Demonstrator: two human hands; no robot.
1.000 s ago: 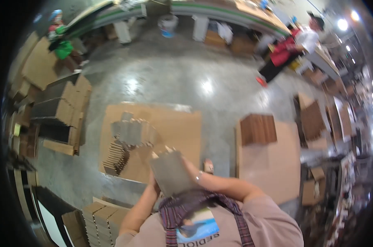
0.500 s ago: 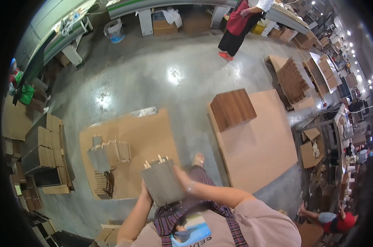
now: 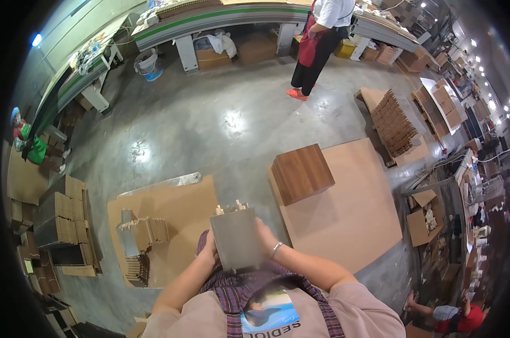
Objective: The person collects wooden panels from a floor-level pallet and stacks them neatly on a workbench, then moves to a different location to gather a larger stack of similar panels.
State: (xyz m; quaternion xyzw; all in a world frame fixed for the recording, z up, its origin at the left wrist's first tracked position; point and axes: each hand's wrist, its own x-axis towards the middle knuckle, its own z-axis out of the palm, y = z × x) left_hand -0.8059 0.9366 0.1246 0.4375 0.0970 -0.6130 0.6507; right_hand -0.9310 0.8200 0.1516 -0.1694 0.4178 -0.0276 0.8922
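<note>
Close in front of my body is a stack of grey panels (image 3: pixel 236 241) with short pale wooden dowels (image 3: pixel 238 205) sticking out of its far end. My left hand (image 3: pixel 210 245) is pressed along its left side, and my right hand (image 3: pixel 266 238), with a band at the wrist, along its right side. Both are closed on the stack; the undersides of my fingers are hidden. On the floor to the left, several smaller piles of grey panels (image 3: pixel 130 241) lie on a cardboard sheet (image 3: pixel 187 203).
To the right, a brown wood-grain stack (image 3: pixel 303 173) stands on a board-topped low platform (image 3: pixel 353 219). Beyond it is a pallet of brown pieces (image 3: pixel 393 124). Dark panels (image 3: pixel 63 214) are piled at far left. A person (image 3: pixel 317 45) in a red apron stands by the long bench (image 3: pixel 221 19).
My view has tilted up and swung slightly right. The held panel stack has straightened and moved rightward, with both hands still around it. My foot, visible before, is out of sight.
</note>
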